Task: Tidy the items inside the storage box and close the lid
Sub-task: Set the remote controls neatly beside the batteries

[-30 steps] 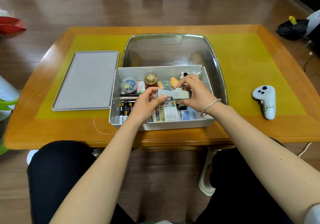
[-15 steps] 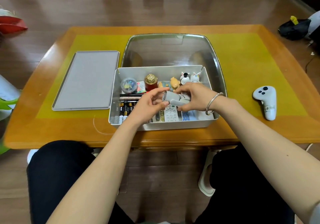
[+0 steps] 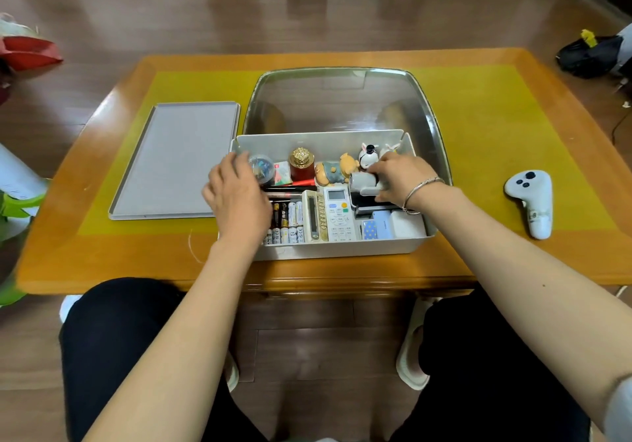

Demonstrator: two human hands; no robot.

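At the counter's near edge, in the storage box (image 3: 328,246), my right hand (image 3: 402,178) is gripping the grey gadget (image 3: 364,181), seating it upright; my left hand (image 3: 236,195) is hovering relaxed, empty, toward the lid (image 3: 178,157).

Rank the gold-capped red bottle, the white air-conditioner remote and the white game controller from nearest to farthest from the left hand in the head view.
From the left hand:
1. Gold-capped red bottle, in the box's back row.
2. White air-conditioner remote, in the box's front middle.
3. White game controller, on the table far right, outside the box.
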